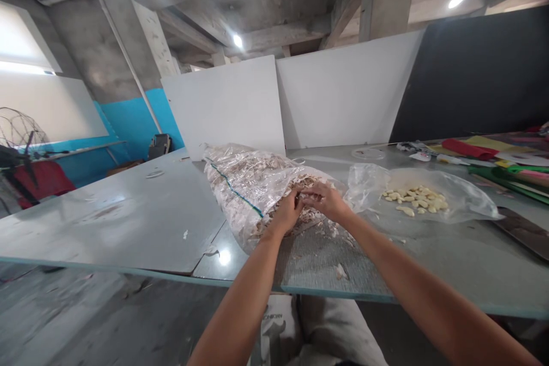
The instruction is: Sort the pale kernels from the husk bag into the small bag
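A large clear plastic bag (240, 183) lies on the table, filled with papery garlic skins (306, 183) that spill from its mouth. Over these skins my left hand (290, 209) and my right hand (327, 200) meet, fingers curled and closed close together. Whatever they pinch between them is too small and covered to make out. To the right, peeled garlic cloves (418, 197) lie in a pile on another clear plastic bag (467, 197). Loose bits of skin (341, 271) are scattered on the table near my right forearm.
A dark flat phone-like slab (525, 231) rests at the right of the grey table (141, 223). Coloured sheets (472, 148) are heaped at the back right, with a clear round lid (368, 153) nearby. White panels (343, 91) stand behind the table.
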`<action>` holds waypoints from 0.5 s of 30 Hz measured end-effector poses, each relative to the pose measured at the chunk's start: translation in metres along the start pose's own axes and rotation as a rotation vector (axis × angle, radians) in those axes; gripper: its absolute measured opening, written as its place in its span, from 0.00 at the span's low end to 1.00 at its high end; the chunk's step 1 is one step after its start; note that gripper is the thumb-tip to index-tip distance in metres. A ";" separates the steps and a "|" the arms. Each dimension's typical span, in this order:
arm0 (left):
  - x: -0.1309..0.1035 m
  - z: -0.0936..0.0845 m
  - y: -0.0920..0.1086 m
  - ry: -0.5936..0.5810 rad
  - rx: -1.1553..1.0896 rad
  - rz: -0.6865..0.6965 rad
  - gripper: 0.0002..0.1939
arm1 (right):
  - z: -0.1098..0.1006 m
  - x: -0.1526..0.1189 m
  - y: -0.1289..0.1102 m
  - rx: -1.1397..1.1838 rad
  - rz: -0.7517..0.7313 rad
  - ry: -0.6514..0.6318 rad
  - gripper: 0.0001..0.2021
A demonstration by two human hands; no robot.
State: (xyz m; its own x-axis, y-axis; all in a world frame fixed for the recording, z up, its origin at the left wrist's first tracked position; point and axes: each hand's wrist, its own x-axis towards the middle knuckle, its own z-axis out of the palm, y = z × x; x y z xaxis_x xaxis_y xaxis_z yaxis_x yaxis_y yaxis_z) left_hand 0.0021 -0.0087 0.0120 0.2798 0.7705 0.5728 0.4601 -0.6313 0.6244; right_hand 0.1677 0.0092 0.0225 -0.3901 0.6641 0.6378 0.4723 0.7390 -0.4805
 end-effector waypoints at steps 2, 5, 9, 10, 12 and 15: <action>-0.001 -0.002 0.003 -0.016 0.045 0.022 0.17 | 0.002 0.001 0.004 0.046 0.042 0.002 0.18; -0.003 -0.003 0.005 -0.042 0.078 0.002 0.18 | 0.004 0.000 0.007 0.084 0.063 0.020 0.16; -0.004 -0.003 0.006 -0.087 0.068 0.024 0.17 | 0.000 0.000 0.004 -0.038 0.045 0.041 0.13; -0.005 -0.003 0.006 -0.084 0.056 0.030 0.17 | -0.001 0.000 0.003 -0.076 0.057 0.056 0.14; -0.005 -0.002 0.006 -0.068 0.026 0.025 0.16 | -0.005 0.000 0.003 -0.116 0.099 0.104 0.15; -0.004 -0.002 0.005 -0.036 -0.006 -0.006 0.18 | -0.008 0.000 0.004 -0.065 0.154 0.163 0.17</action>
State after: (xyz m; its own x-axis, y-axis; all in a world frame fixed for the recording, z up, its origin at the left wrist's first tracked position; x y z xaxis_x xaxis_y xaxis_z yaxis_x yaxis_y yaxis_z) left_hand 0.0021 -0.0151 0.0141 0.3071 0.7771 0.5494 0.4572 -0.6268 0.6310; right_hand 0.1756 0.0112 0.0258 -0.1790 0.7370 0.6518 0.5686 0.6181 -0.5428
